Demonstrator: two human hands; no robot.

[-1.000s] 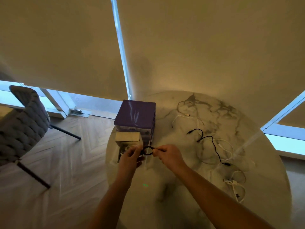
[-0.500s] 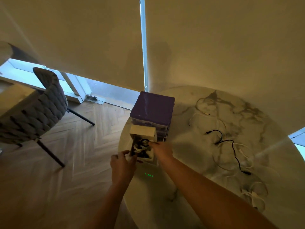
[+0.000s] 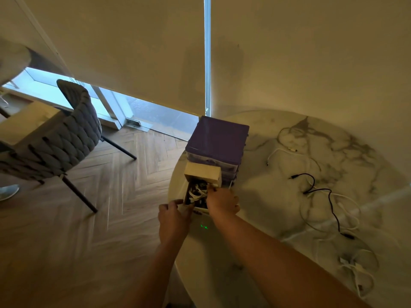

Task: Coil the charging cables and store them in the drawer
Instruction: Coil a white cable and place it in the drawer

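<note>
Black coil now in the open drawer (image 3: 196, 195) (was held between both hands): right hand (image 3: 222, 202) fingers inside, grip unclear; left hand (image 3: 174, 215) steadies drawer front.

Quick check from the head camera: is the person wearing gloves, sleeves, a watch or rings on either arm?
None that I can see. The left hand and right hand are bare, no gloves, and both forearms show no sleeves or watch. Rings are too small to rule out.
</note>
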